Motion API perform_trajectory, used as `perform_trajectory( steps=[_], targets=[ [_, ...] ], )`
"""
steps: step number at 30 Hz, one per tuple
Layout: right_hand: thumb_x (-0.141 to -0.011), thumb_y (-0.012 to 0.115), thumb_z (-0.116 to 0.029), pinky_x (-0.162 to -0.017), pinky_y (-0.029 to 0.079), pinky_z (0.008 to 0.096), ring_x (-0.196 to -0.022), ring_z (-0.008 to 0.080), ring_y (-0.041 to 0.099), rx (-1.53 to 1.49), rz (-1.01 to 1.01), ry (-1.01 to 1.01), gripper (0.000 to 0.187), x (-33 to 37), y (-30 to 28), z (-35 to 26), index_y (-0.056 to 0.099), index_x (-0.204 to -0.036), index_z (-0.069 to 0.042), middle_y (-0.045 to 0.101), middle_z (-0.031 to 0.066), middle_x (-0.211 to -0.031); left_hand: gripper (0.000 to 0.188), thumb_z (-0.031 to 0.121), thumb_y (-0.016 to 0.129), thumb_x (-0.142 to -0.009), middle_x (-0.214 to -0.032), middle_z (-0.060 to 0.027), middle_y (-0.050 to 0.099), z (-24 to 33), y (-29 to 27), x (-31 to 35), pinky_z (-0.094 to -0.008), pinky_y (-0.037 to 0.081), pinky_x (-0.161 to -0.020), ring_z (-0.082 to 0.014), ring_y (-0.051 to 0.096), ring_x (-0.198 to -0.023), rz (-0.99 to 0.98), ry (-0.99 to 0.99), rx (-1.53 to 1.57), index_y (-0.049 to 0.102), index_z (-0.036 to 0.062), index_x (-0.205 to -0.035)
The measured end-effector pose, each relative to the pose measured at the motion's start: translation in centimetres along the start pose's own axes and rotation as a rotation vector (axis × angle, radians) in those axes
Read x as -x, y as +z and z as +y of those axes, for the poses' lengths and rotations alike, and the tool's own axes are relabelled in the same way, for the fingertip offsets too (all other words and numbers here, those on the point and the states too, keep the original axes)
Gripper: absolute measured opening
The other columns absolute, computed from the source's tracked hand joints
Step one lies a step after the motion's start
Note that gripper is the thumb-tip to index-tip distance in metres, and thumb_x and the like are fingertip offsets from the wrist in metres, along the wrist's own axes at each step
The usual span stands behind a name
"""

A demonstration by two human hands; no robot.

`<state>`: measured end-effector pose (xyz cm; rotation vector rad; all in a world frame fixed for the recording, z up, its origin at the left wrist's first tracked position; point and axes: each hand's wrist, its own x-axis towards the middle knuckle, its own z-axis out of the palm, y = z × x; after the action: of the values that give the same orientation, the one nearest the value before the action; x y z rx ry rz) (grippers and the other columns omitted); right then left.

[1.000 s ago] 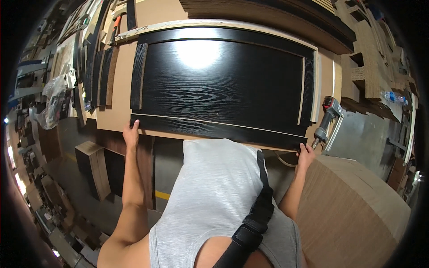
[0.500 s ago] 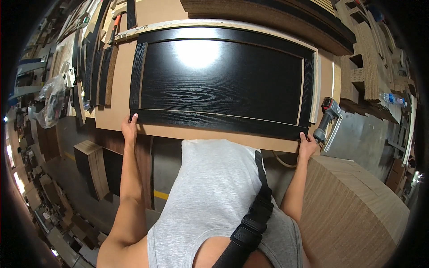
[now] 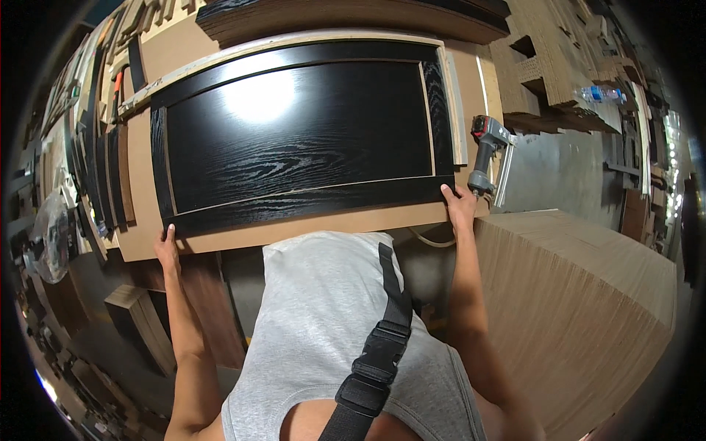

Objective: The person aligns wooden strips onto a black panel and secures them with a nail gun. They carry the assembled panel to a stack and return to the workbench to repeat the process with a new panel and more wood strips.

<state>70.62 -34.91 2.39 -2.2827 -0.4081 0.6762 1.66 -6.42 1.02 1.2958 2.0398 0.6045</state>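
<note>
A black wood-grain cabinet door [image 3: 294,140] with a raised frame lies flat on a tan board [image 3: 346,220] on the workbench. My left hand [image 3: 168,246] grips its near left corner, thumb on top and fingers along the edge. At the near right corner, my right hand [image 3: 460,206] holds on in the same way, its fingertips partly hidden by the edge. A pale wooden strip [image 3: 220,57] runs along the door's far side, and another pale strip [image 3: 457,110] stands beside its right end.
Just right of my right hand lies a grey-and-red nail gun [image 3: 485,151]. A tall stack of brown boards [image 3: 573,272] stands at the near right. Dark strips [image 3: 110,176] and an orange-handled hammer [image 3: 118,84] lie left. Stacked dark boards [image 3: 353,22] sit behind the door.
My view has swung to the right, so the bench and door sit farther left and slightly tilted in the picture. Both hands stay on the same two near corners.
</note>
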Motion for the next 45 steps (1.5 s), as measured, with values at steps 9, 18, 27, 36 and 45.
perform_trajectory(
  steps=[9, 18, 27, 36, 45],
  targets=[
    [-0.086, 0.078, -0.019, -0.082, 0.051, 0.0288, -0.084, 0.0157, 0.067, 0.003, 0.085, -0.038, 0.034, 0.6, 0.6, -1.0, 0.073, -0.109, 0.005, 0.075, 0.0095, -0.094, 0.040, 0.025, 0.071, -0.095, -0.101, -0.0080, 0.066, 0.6, -0.4, 0.5, -0.0308, 0.046, -0.088, -0.0165, 0.058, -0.094, -0.099, -0.024, 0.133, 0.065, -0.0104, -0.113],
    [-0.082, 0.081, -0.017, -0.080, 0.052, 0.0301, -0.082, 0.0167, 0.068, -0.017, 0.007, -0.016, 0.034, 0.4, -0.1, -1.2, 0.074, -0.109, 0.002, 0.075, 0.0098, -0.092, 0.046, 0.026, 0.070, -0.095, -0.108, -0.0104, 0.066, 2.1, -0.7, 0.6, -0.0321, 0.046, -0.091, -0.0191, 0.060, -0.099, -0.150, -0.054, 0.042, 0.061, -0.0125, -0.120],
    [-0.083, 0.080, -0.014, -0.051, 0.043, 0.0249, -0.057, 0.0088, 0.054, -0.157, -0.040, 0.102, 0.021, -0.5, -0.2, -0.9, 0.075, -0.096, 0.003, 0.063, 0.0002, -0.070, 0.040, 0.028, 0.068, -0.095, -0.088, -0.0145, 0.065, 0.8, -1.0, -0.4, -0.0346, 0.047, -0.077, -0.0196, 0.055, -0.081, -0.149, 0.178, -0.065, 0.062, -0.0105, -0.101],
    [-0.083, 0.081, -0.016, -0.051, 0.045, 0.0245, -0.057, 0.0096, 0.056, -0.152, -0.075, 0.157, 0.023, -0.5, -0.7, -2.0, 0.074, -0.095, 0.001, 0.064, 0.0007, -0.070, 0.042, 0.031, 0.068, -0.094, -0.077, -0.0224, 0.062, 1.8, -1.5, -0.3, -0.0397, 0.047, -0.072, -0.0237, 0.055, -0.073, -0.123, 0.339, -0.241, 0.062, -0.0112, -0.090],
    [-0.073, 0.086, -0.018, -0.069, 0.052, 0.0310, -0.067, 0.0172, 0.065, -0.054, -0.044, 0.193, 0.032, -1.8, -0.9, -0.6, 0.076, -0.096, 0.002, 0.072, 0.0080, -0.079, 0.051, 0.024, 0.073, -0.088, -0.120, -0.0249, 0.064, 4.5, 2.2, -0.4, -0.0422, 0.047, -0.098, -0.0352, 0.063, -0.108, 0.075, 0.500, -0.421, 0.059, -0.0060, -0.126]
  ],
)
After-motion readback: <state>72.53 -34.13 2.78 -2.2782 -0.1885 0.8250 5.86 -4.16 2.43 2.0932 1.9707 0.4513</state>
